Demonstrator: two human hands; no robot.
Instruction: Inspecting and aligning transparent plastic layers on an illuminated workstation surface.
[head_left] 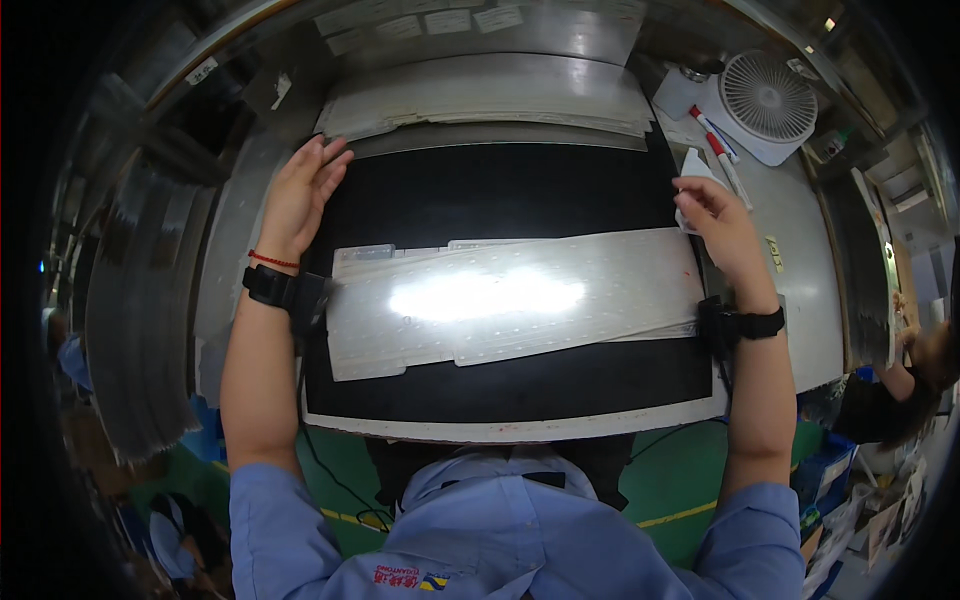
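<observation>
My left hand (302, 190) is raised at the back left of the black mat (500, 190), fingers loosely stretched, near the left end of a stack of thin metal sheets (490, 95). Nothing shows in it. On the right, my right hand (722, 222) is closed with bent fingers around a crumpled white cloth (702, 168), partly hidden behind the fingers. Between my forearms several flat metal plates (620, 275) with notched edges lie overlapping at slight angles on the mat. Bright light glares off the middle of the top plate.
Right of the mat are red-and-white markers (712, 143), a white fan (768, 95) and a bottle (680, 92). Stacked sheets (150, 300) stand at the left; another stack (862, 265) is at the right. A co-worker (905, 390) is at the far right.
</observation>
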